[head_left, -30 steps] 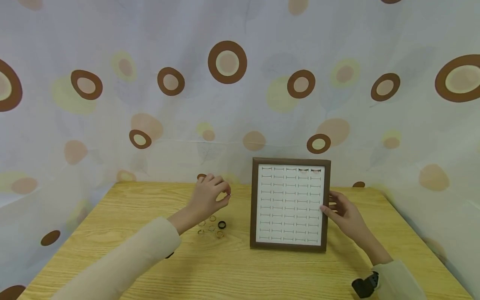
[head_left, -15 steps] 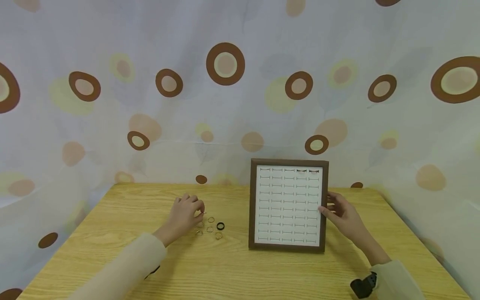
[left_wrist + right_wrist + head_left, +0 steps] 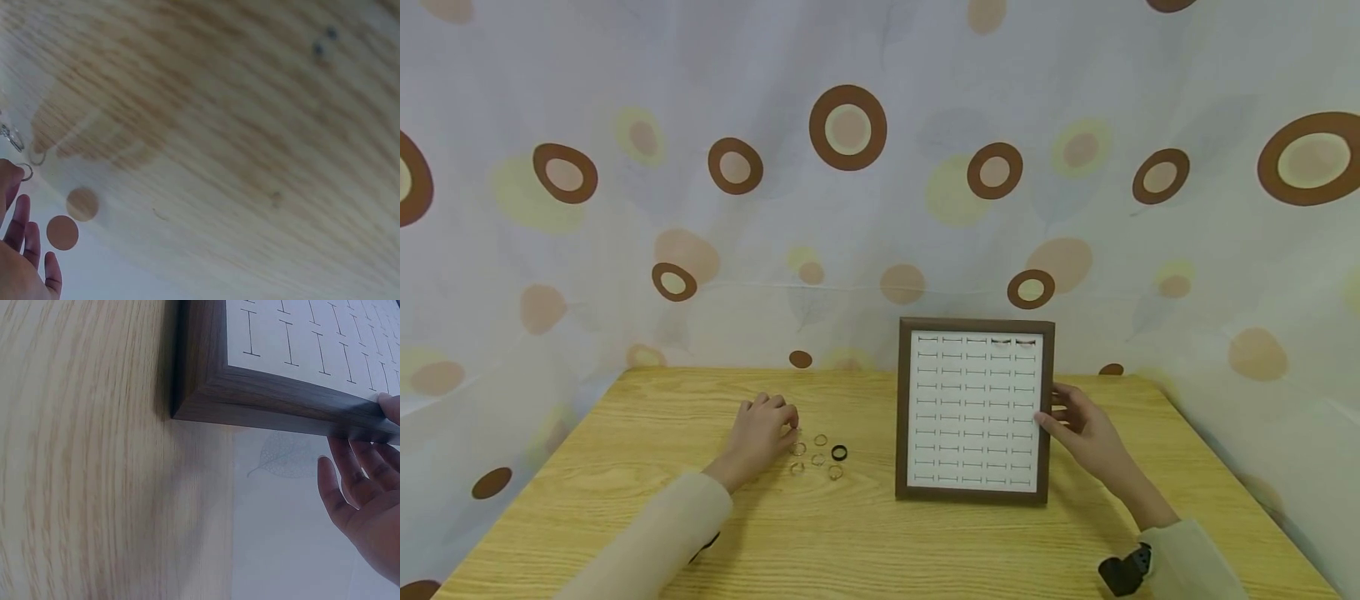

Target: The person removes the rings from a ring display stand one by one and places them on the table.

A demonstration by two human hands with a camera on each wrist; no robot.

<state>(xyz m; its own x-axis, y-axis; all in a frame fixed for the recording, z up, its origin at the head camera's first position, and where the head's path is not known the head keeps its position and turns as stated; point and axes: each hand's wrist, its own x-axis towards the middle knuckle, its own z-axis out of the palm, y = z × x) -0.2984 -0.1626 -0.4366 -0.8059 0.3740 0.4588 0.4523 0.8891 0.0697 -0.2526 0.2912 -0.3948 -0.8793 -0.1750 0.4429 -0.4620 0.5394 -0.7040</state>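
Note:
My left hand (image 3: 757, 432) is low over the table at the left of a loose group of rings. Its thumb and index finger pinch a thin ring (image 3: 26, 172), seen at the edge of the left wrist view. A black ring (image 3: 838, 452) and several thin metal rings, such as a gold-coloured ring (image 3: 836, 472), lie to its right. My right hand (image 3: 1086, 429) grips the right edge of a brown-framed ring display board (image 3: 1049, 400), thumb on the front and fingers behind. The board stands upright, its white slotted face towards me. Two rings (image 3: 1012, 342) sit in the top row's right-hand slots.
The wooden table (image 3: 850, 542) reaches back to a patterned curtain (image 3: 865, 208) behind it. Bare wood lies between the loose rings and the board. Silvery rings (image 3: 11, 137) lie near the left fingertips in the left wrist view.
My left hand has come down and left from beside the board to the loose rings, fingers still pinched. The right hand and the board have stayed put.

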